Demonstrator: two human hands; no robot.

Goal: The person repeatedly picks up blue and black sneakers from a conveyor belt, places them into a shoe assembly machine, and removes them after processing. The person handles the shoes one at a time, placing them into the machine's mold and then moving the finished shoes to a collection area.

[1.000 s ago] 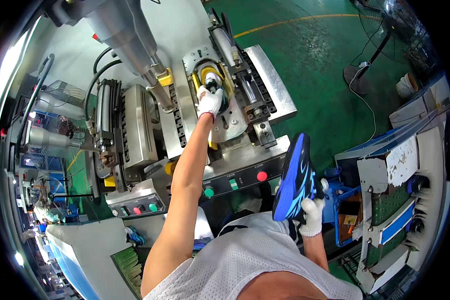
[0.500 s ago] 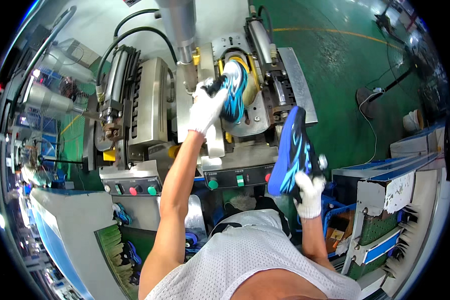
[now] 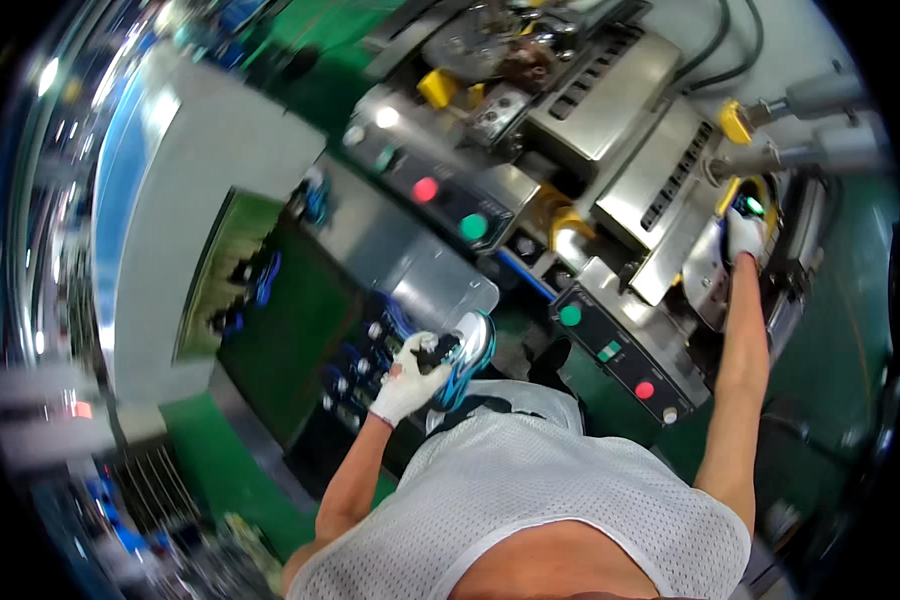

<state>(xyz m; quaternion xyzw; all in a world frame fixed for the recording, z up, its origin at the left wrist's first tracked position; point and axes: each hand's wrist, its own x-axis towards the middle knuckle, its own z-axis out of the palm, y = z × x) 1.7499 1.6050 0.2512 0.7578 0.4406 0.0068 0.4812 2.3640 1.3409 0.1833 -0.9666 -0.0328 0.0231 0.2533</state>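
Note:
My left hand (image 3: 402, 388), in a white glove, is closed on the black heel end of a light blue shoe (image 3: 473, 352). Its pale sole faces up, and it is in front of my waist, beside other shoes. My right arm is stretched far to the right. The gloved right hand (image 3: 746, 238) reaches into the yellow-edged bay of the press (image 3: 705, 285). A dark shape with a bright green glint (image 3: 753, 205) shows just beyond that hand. Its fingers are hidden and blurred, so their grip does not show.
Several dark shoes with blue soles (image 3: 355, 375) are grouped left of my left hand. A green conveyor belt (image 3: 290, 350) carries more shoes out of a grey-white housing (image 3: 240, 130). Control panels with coloured buttons (image 3: 620, 350) front the machine, and a metal plate (image 3: 440, 285) juts toward me.
My view has swung left. The left hand has brought the light blue shoe out of the press to my waist. My right hand has moved from beside me into the press with the blue-soled shoe.

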